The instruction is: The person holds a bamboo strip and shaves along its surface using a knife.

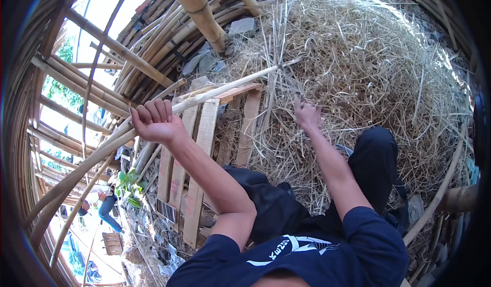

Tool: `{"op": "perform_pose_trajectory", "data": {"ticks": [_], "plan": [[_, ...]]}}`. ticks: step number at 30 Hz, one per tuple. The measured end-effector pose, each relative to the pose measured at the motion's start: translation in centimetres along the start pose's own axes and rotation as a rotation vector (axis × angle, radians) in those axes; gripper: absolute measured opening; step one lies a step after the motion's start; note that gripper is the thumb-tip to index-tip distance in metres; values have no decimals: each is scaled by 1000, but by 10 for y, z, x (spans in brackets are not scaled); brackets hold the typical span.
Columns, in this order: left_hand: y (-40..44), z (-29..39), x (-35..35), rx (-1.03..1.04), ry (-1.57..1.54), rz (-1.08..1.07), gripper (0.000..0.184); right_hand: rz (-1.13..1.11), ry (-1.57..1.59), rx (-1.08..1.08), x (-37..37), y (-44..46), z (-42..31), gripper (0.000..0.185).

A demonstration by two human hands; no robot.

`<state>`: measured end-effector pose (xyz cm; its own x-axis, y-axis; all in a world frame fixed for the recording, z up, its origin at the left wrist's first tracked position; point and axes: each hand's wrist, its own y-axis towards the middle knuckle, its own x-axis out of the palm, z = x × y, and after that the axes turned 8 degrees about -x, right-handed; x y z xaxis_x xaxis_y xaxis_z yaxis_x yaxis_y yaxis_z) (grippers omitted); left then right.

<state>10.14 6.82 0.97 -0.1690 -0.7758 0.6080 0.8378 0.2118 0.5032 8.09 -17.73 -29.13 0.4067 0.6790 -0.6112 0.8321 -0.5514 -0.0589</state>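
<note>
My left hand (155, 122) is raised at the left, its fingers curled toward the palm, against a long pale bamboo pole (225, 86). Whether the fingers wrap the pole or only rest by it is hard to make out. The pole slants up to the right, and its far end lies over a heap of dry straw (358, 57). My right hand (308, 114) is over the near side of the straw, with one finger stretched out and the others bent. Nothing can be seen held in it. A wooden pallet (205, 144) lies below the pole.
Stacked bamboo (148, 57) and a thick bamboo post (197, 10) stand at the upper left. A bamboo lattice (76, 92) runs along the left side. Beyond it a person in blue trousers (108, 213) is visible. A green plant (129, 187) grows near the pallet.
</note>
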Motion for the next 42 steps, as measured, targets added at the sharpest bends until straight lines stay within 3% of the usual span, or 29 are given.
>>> {"op": "perform_pose_trajectory", "data": {"ticks": [2, 4, 5, 7, 11, 12, 14, 18, 22, 32, 42], "plan": [[4, -1, 0, -7, 6, -21, 48, 150, 99, 52, 26, 1, -8, 77], [4, 0, 5, -16, -20, -6, 48, -149, 344, 129, 0, -14, -41, 73], [3, 2, 7, 4, 21, 9, 48, -146, 344, 131, 2, -19, -52, 73], [-2, 7, 16, 58, 91, 82, 47, -62, 296, -224, 9, -32, -67, 61], [-16, 48, 27, 113, 104, 70, 47, 72, 238, -427, -6, -45, -85, 39], [-22, 59, 28, 145, 146, 74, 48, 58, 231, -422, -4, -45, -82, 39], [-29, 82, 19, 126, 70, -117, 47, 77, 309, -460, -3, -46, -77, 42], [-49, 117, 17, 117, 47, -243, 47, -71, 367, -370, -18, -52, -74, 48], [-66, 144, 10, 45, -64, -375, 45, -69, 473, -331, -12, -55, -65, 53], [-78, 182, -7, 102, 49, -280, 46, -166, 206, -415, -28, -88, -71, 51], [-83, 215, -34, 1, 5, -325, 45, -229, 146, -443, -28, -119, -76, 59]]}}
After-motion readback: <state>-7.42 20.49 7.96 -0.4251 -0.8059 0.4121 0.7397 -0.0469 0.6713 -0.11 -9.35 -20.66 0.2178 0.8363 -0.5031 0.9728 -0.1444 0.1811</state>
